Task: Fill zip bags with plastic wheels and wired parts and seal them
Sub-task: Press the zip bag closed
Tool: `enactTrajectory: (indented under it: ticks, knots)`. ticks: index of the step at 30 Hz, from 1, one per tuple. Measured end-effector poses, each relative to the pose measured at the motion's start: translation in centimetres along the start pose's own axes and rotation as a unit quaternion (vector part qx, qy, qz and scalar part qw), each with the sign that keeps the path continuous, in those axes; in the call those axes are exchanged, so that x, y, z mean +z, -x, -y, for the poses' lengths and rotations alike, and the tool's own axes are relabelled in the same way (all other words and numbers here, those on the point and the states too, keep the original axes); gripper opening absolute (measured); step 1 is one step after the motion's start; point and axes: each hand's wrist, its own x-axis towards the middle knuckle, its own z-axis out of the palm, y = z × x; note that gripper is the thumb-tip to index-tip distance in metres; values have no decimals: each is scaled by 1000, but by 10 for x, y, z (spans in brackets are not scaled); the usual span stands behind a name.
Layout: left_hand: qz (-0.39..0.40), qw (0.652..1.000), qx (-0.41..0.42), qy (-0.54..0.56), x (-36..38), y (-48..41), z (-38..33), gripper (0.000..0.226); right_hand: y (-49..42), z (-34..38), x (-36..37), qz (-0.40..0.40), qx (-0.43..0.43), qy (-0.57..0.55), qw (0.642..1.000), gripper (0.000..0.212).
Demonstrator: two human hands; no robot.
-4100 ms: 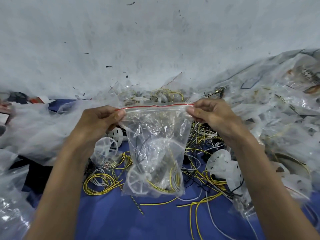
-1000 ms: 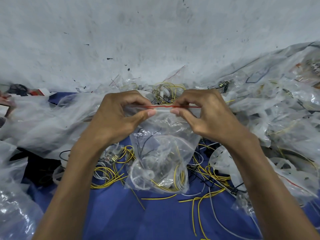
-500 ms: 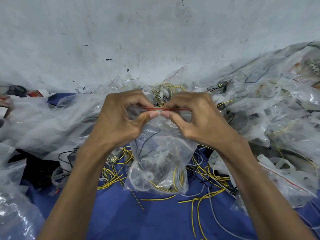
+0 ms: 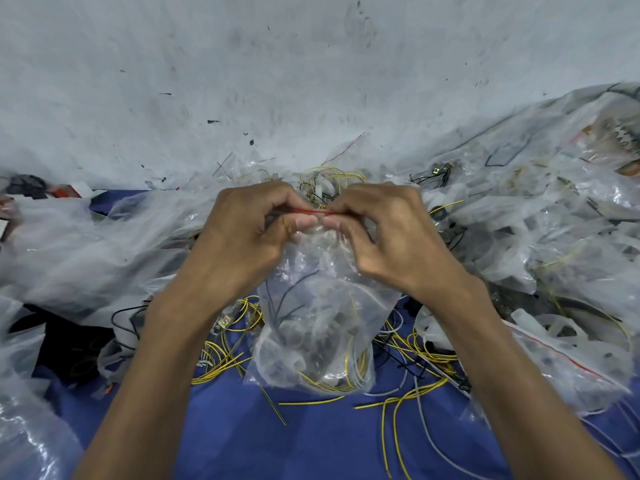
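Nearest us, on the blue cloth work surface (image 4: 311, 441), loose yellow wires (image 4: 398, 410) lie scattered. Just above them hangs the clear plastic zip bag (image 4: 311, 341), its belly bulging with coiled yellow wire, dark leads and pale wheel shapes that we can only half make out through the film. The bag's bottom hangs just over the cloth; whether it touches, we cannot tell. Higher up, our left hand (image 4: 242, 233) and right hand (image 4: 388, 233) meet at the bag's mouth. Both have their fingers curled, pinching the thin red zip strip (image 4: 311, 212) between thumb and forefinger, with the thumb tips (image 4: 304, 223) almost touching at the middle. We judge the closure is being pressed shut here, and how much of it is already locked is hidden under our fingers. To do it well, we should hold the two lips level and keep wire and loose film out of the track. Then we squeeze firmly and slide each pinch outward to its own corner, letting trapped air escape before the last stretch closes. A gentle tug would show whether it holds. Beyond our hands lie heaped clear plastic bags (image 4: 554, 220), crumpled film (image 4: 86, 254) and the scuffed grey wall (image 4: 311, 81).
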Motion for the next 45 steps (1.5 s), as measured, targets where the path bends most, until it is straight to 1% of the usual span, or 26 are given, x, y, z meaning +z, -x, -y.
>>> enactTrajectory:
  ticks: [3, 4, 6, 8, 10, 12, 15, 17, 19, 20, 22, 24, 26, 27, 28, 30, 31, 33, 34, 36, 37, 39, 40, 41, 42, 45]
  knots:
    - [-42, 999, 2, -9, -3, 1, 3, 18, 0, -5, -5, -16, 24, -23, 999, 14]
    - [-56, 998, -3, -15, -5, 2, 7, 19, 1, -7, -6, -10, 35, -27, 999, 14]
    - [-69, 997, -20, -10, -7, 4, 14, 33, 5, -13, -5, -9, 45, -21, 999, 14]
    - [-64, 998, -30, -4, -8, 4, 18, 37, 8, -15, 1, -27, 49, -1, 998, 12]
    - [-46, 998, -48, 16, -9, 3, 21, 32, 9, -19, 6, -36, 60, -4, 998, 10]
    - [-26, 997, -69, 29, -10, 3, 26, 28, 11, -25, 9, -16, 74, -11, 997, 15]
    - [-20, 996, -89, -4, -9, 5, 34, 29, 17, -35, 15, 25, 79, -8, 997, 27]
    - [-55, 995, -85, -19, -3, 6, 35, 29, 21, -34, 22, -10, 65, -22, 998, 22]
    - [-87, 992, -73, -47, 5, 5, 33, 24, 22, -31, 29, -79, 67, -64, 993, 16]
    - [-87, 992, -72, -57, 10, 6, 31, 23, 21, -30, 32, -105, 75, -79, 989, 15]
    - [-57, 994, -93, -23, 17, 6, 28, 29, 21, -31, 34, -131, 91, -97, 982, 17]
    - [3, 991, -125, 55, 21, 7, 24, 34, 21, -34, 33, -141, 100, -109, 979, 18]
    - [50, 988, -126, 74, 23, 8, 19, 41, 21, -33, 33, -151, 104, -113, 977, 16]
    - [49, 990, -112, 66, 25, 8, 18, 40, 21, -31, 35, -160, 104, -112, 975, 14]
    - [33, 994, -94, 54, 27, 8, 15, 34, 20, -28, 36, -170, 104, -109, 974, 13]
    - [-21, 996, -75, 51, 28, 7, 11, 20, 19, -22, 38, -169, 111, -120, 972, 13]
    - [-49, 994, -79, 60, 27, 6, 9, 16, 18, -19, 36, -145, 115, -142, 973, 15]
    - [-103, 984, -111, 91, 19, 4, 10, 35, 18, -8, 33, -56, 130, -195, 971, 35]
    - [-130, 976, -128, 116, 14, 3, 11, 40, 20, -1, 33, -9, 126, -214, 969, 47]
    - [-204, 950, -153, 178, 5, -1, 9, 39, 25, 11, 36, 68, 106, -239, 963, 72]
    - [-241, 929, -164, 226, 3, -3, 7, 37, 29, 18, 38, 99, 111, -260, 954, 86]
    - [-288, 890, -185, 301, 3, -6, 1, 34, 41, 28, 40, 128, 136, -299, 936, 113]
    - [-295, 883, -193, 310, 4, -7, -2, 31, 46, 31, 39, 124, 142, -302, 934, 120]
    - [-294, 880, -201, 314, 4, -6, -5, 27, 51, 33, 38, 110, 146, -297, 937, 121]
    - [-286, 878, -206, 323, 4, -7, -7, 27, 54, 34, 35, 88, 149, -295, 940, 117]
    - [-219, 882, -219, 355, 1, -9, -7, 32, 56, 29, 24, 33, 139, -255, 956, 100]
